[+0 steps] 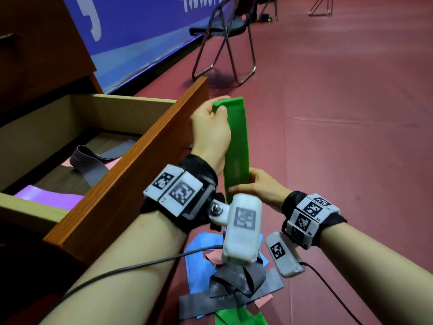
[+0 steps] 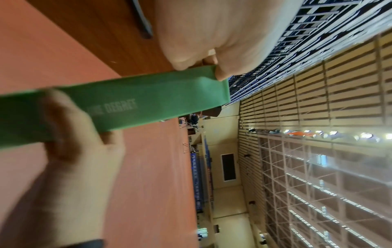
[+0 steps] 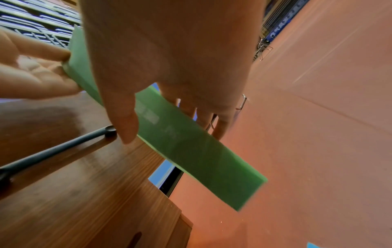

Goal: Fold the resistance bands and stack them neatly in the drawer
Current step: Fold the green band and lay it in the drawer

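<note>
- Green band (image 1: 234,146) hangs in the air just beyond the open drawer's front panel (image 1: 145,160), stretched flat between both hands, above the red floor
- Left hand (image 1: 212,130) pinches the far top end between thumb and curled fingers; the left wrist view shows that end tucked under the thumb
- Right hand (image 1: 255,184) holds the near lower end, thumb on one face and fingers behind
- Long axis runs away from the person, near end low, far end high; the fold likely means bringing one end onto the other
- Drawer interior (image 1: 46,127) lies to the left, so the left hand is nearer for placing; a grey band (image 1: 91,160) and a purple band (image 1: 49,194) already lie inside
- Loose bands pile (image 1: 229,285) waits on the floor below the wrists
</note>
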